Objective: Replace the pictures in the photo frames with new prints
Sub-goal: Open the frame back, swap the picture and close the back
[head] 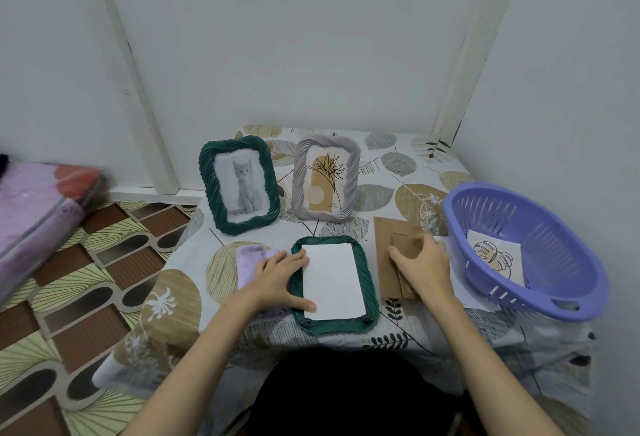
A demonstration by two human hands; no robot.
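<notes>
1. Two bare arms reach out from the bottom of the view over a table point(398, 158) with a leaf-print cloth.
2. Right in front lies a green frame point(370, 279), face down, with a white print point(334, 281) lying blank side up in its back.
3. The left hand point(277, 279) rests flat on the left edge of that frame. Its fingers are straight and spread, and the fingertips and thumb touch the paper's edge (it grips nothing).
4. Under that hand's wrist lies a soft purple cloth point(247, 259).
5. The right hand point(420, 262) is curled over a brown backing board point(384, 245) just to the right of the frame, with fingers and thumb holding the raised stand piece on it.
6. Farther right sits a purple basket point(554, 252) with holes in its sides. One drawing of a leaf point(495, 255) lies inside it.
7. At the back stand two more frames, side by side. The green one point(239, 186) shows a grey kitten. The grey one point(323, 181) shows a plant drawing.
8. Off to the left, on the patterned floor point(69, 297), is a pink bundle point(31, 214).
</notes>
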